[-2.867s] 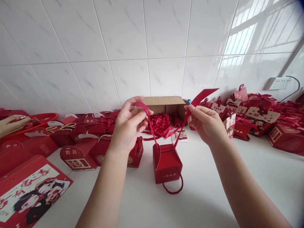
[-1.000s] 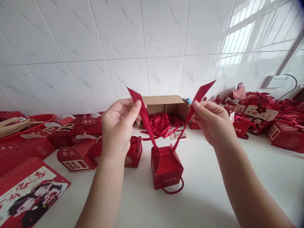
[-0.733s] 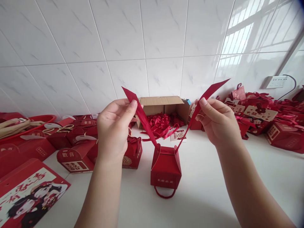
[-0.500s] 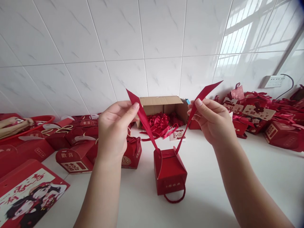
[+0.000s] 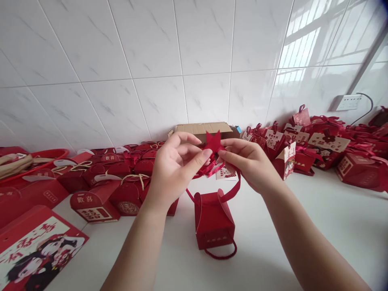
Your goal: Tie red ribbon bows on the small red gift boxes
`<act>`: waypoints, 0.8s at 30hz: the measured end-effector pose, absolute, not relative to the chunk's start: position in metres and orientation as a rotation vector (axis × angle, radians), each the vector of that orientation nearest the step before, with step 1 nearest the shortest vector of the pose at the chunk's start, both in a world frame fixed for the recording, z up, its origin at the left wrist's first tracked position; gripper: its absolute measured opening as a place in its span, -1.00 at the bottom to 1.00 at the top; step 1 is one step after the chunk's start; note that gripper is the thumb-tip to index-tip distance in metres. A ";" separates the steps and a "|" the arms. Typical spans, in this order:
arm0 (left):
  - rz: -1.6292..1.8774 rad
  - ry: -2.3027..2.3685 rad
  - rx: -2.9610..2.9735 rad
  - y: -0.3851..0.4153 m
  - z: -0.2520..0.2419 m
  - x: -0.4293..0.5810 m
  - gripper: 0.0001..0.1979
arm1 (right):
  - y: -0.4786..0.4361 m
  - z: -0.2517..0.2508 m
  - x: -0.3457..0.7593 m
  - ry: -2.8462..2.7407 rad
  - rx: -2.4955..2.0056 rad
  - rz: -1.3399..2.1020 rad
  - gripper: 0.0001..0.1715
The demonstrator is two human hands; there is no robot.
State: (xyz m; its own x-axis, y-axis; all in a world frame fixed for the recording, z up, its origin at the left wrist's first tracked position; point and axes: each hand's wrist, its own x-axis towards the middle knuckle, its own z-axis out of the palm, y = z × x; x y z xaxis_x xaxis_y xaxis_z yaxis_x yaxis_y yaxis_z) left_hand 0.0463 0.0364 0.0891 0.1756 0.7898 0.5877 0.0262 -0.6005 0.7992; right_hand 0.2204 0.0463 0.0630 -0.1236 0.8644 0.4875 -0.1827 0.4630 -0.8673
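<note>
A small red gift box point(image 5: 214, 223) with a red cord handle stands on the white counter point(image 5: 318, 226) in front of me. A red ribbon point(image 5: 214, 142) runs through its top and loops up on both sides. My left hand point(image 5: 176, 167) and my right hand point(image 5: 248, 161) are close together above the box. Each pinches one end of the ribbon, and the two pointed ends cross between my fingertips.
An open cardboard box point(image 5: 203, 130) holding red ribbons sits at the tiled wall behind. Several red gift boxes point(image 5: 115, 182) crowd the left, with a large flat red box point(image 5: 33, 246) at the near left. Tagged, tied boxes point(image 5: 318, 149) fill the right. A wall socket point(image 5: 347, 102) is at the far right.
My hands were apart, pulling the ribbon ends up and outward. Now they have come together above the box, the ends cross, and the ribbon hangs in slack loops.
</note>
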 end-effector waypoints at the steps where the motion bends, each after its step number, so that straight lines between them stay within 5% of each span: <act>1: 1.467 0.785 1.790 0.037 0.088 0.048 -0.75 | 0.045 0.063 0.218 -1.460 -0.629 1.024 -0.85; 13: 1.131 0.768 1.757 0.047 0.085 0.044 -0.86 | 0.050 0.060 0.218 -1.688 -0.487 0.915 -0.76; 24: 1.144 0.674 1.403 0.060 0.083 0.040 -0.83 | 0.058 0.057 0.232 -2.037 -0.573 -0.201 -0.67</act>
State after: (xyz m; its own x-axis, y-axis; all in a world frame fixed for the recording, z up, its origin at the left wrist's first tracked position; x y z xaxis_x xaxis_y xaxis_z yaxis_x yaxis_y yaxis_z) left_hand 0.0400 0.0596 0.0833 0.3608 0.8970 0.2555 -0.2106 -0.1885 0.9592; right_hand 0.2315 0.0576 0.0571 -0.4158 0.3145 0.8533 0.4749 0.8753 -0.0911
